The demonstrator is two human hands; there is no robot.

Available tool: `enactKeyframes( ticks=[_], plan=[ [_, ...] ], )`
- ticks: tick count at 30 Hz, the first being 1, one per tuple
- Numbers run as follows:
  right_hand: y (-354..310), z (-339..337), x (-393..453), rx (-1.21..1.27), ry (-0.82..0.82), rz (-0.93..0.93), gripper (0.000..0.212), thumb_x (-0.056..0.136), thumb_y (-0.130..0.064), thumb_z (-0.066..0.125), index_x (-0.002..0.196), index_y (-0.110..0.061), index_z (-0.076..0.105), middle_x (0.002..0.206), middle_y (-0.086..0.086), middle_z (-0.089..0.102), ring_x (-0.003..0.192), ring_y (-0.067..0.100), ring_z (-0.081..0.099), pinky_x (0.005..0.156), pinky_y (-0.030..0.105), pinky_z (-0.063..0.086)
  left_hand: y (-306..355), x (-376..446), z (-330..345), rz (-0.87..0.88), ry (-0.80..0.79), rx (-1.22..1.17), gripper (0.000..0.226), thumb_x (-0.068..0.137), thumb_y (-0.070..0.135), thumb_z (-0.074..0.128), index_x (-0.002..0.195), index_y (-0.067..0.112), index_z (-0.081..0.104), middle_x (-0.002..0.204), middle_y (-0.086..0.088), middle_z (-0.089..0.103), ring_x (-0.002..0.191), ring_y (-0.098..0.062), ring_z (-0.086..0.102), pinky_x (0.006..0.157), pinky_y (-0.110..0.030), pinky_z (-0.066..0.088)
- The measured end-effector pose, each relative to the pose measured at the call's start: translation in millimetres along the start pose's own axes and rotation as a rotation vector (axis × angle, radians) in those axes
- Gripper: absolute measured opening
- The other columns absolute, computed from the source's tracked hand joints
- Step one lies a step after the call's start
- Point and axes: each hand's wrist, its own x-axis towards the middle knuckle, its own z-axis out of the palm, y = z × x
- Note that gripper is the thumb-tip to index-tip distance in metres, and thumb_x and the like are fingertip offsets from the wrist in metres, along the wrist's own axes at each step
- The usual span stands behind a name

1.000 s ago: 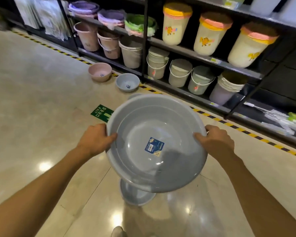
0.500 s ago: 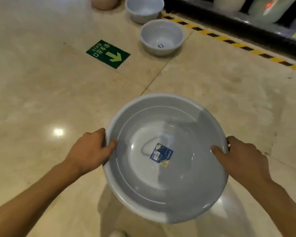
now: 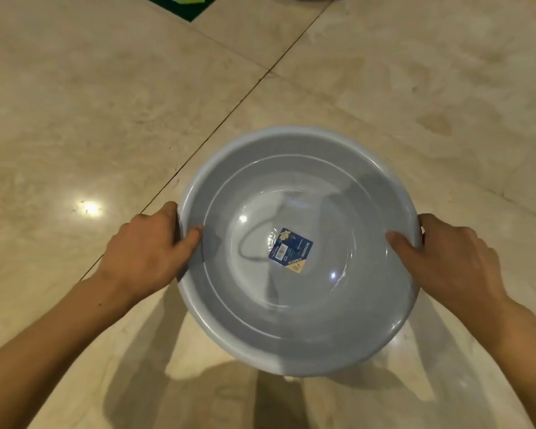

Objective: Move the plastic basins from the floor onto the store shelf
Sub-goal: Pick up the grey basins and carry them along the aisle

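A big round grey-blue basin (image 3: pixel 300 252) fills the middle of the view, open side up, and it is held over the floor (image 3: pixel 106 119). It looks smooth and shiny, with a raised ring going round the inside wall and small spots of light on its bottom. A blue sticker (image 3: pixel 290 249) with a little yellow corner sits flat on the bottom of the basin, a bit to the right of a curved dark line that shows there. The left hand (image 3: pixel 143 252) grips the left side of the rim. Its thumb (image 3: pixel 190 239) lies inside the basin, and the other fingers curl under the edge where they cannot be seen. The right hand (image 3: pixel 449 261) grips the right side of the rim the same way, with its thumb (image 3: pixel 398 241) pressed on the inner wall and the other fingers hidden below the rim. Both bare arms reach in from the bottom corners of the view. The floor is made of large shiny tan tiles that look like stone. A thin dark line between tiles runs at a slant from the upper right down to the left hand, and another one crosses it near the top. A bright spot of light (image 3: pixel 89 207) shines on the floor to the left of the left hand. Dark shadows lie on the floor below the basin. A bit of a green floor sign (image 3: pixel 180 4) with a yellow shape on it peeks in at the top edge.
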Motion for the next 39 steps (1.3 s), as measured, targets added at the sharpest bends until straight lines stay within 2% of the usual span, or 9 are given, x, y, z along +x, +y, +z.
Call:
enactKeyframes(
  ticks=[7, 13, 18, 21, 25, 28, 31, 35, 39],
  plan=[
    [9.1, 18.2, 1.2, -0.068, -0.046, 0.015, 0.033, 0.093, -0.054, 0.053, 0.082, -0.023, 0.051, 0.067, -0.01, 0.044, 0.058, 0.024, 0.042, 0.058, 0.034, 0.031, -1.3, 4.9, 20.5, 0.008, -0.013, 0.002, 0.038, 0.091, 0.053, 0.052, 0.071, 0.024, 0.039, 0.061, 0.0, 0.055, 0.054, -0.02, 0.052, 0.053, -0.037, 0.046],
    [10.0, 32.9, 4.1, 0.085, -0.113, 0.07, 0.033, 0.097, -0.051, 0.047, 0.101, -0.018, 0.05, 0.074, -0.001, 0.055, 0.069, 0.032, 0.057, 0.066, 0.041, 0.046, -0.4, 11.7, 37.9, -0.036, -0.016, -0.044, 0.033, 0.091, 0.049, 0.055, 0.081, 0.019, 0.049, 0.062, 0.0, 0.061, 0.057, -0.024, 0.058, 0.056, -0.039, 0.052],
    [8.0, 29.8, 4.2, 0.114, -0.138, 0.064, 0.036, 0.1, -0.048, 0.045, 0.109, -0.014, 0.053, 0.09, 0.01, 0.067, 0.079, 0.036, 0.066, 0.076, 0.046, 0.056, 4.7, 13.1, 32.9, -0.032, -0.001, -0.067, 0.033, 0.093, 0.043, 0.059, 0.073, 0.02, 0.045, 0.058, 0.001, 0.059, 0.051, -0.017, 0.056, 0.046, -0.028, 0.039],
    [-0.8, -1.4, 2.7, 0.153, -0.131, 0.082, 0.036, 0.1, -0.046, 0.046, 0.109, -0.012, 0.054, 0.093, 0.012, 0.068, 0.082, 0.037, 0.066, 0.076, 0.045, 0.056, 19.4, 15.0, -10.2, -0.002, 0.022, -0.049, 0.033, 0.093, 0.043, 0.06, 0.074, 0.02, 0.048, 0.06, 0.002, 0.058, 0.051, -0.015, 0.055, 0.045, -0.026, 0.036],
    [-18.5, -109.3, -3.2, 0.221, -0.07, 0.094, 0.035, 0.099, -0.045, 0.048, 0.106, -0.011, 0.056, 0.088, 0.011, 0.065, 0.078, 0.035, 0.06, 0.072, 0.042, 0.051, 63.6, 10.1, -121.9, 0.003, 0.062, -0.034, 0.033, 0.092, 0.042, 0.06, 0.07, 0.024, 0.042, 0.06, 0.002, 0.055, 0.052, -0.014, 0.05, 0.044, -0.024, 0.03],
    [-34.0, -229.7, -8.5, 0.235, -0.012, 0.084, 0.028, 0.098, -0.041, 0.051, 0.106, -0.014, 0.055, 0.085, 0.008, 0.059, 0.069, 0.028, 0.053, 0.062, 0.035, 0.042, 106.2, -5.3, -228.1, -0.002, 0.096, -0.066, 0.033, 0.091, 0.04, 0.062, 0.07, 0.021, 0.044, 0.061, 0.001, 0.054, 0.053, -0.015, 0.048, 0.046, -0.027, 0.03],
    [-51.3, -371.0, -25.1, 0.273, -0.002, 0.079, 0.024, 0.097, -0.042, 0.053, 0.105, -0.019, 0.056, 0.087, 0.004, 0.06, 0.069, 0.019, 0.056, 0.054, 0.031, 0.041, 155.4, -33.1, -347.8, -0.007, 0.086, -0.097, 0.03, 0.092, 0.041, 0.062, 0.079, 0.015, 0.053, 0.071, -0.005, 0.06, 0.062, -0.024, 0.053, 0.056, -0.031, 0.038],
    [-74.5, -566.6, -65.0, 0.297, 0.061, 0.067, 0.023, 0.095, -0.047, 0.058, 0.103, -0.025, 0.058, 0.088, 0.004, 0.065, 0.072, 0.022, 0.06, 0.06, 0.035, 0.046, 228.5, -71.7, -524.2, 0.046, 0.08, -0.124, 0.027, 0.093, 0.042, 0.061, 0.079, 0.02, 0.053, 0.072, 0.0, 0.06, 0.062, -0.015, 0.055, 0.053, -0.029, 0.039],
    [-96.0, -734.7, -101.2, 0.308, 0.161, 0.027, 0.021, 0.092, -0.041, 0.065, 0.099, -0.021, 0.066, 0.09, 0.009, 0.069, 0.078, 0.03, 0.057, 0.065, 0.036, 0.041, 290.2, -104.1, -693.5, 0.09, 0.207, -0.19, 0.02, 0.088, 0.038, 0.064, 0.08, 0.02, 0.058, 0.066, 0.005, 0.06, 0.062, -0.016, 0.059, 0.052, -0.03, 0.041]
  ],
)
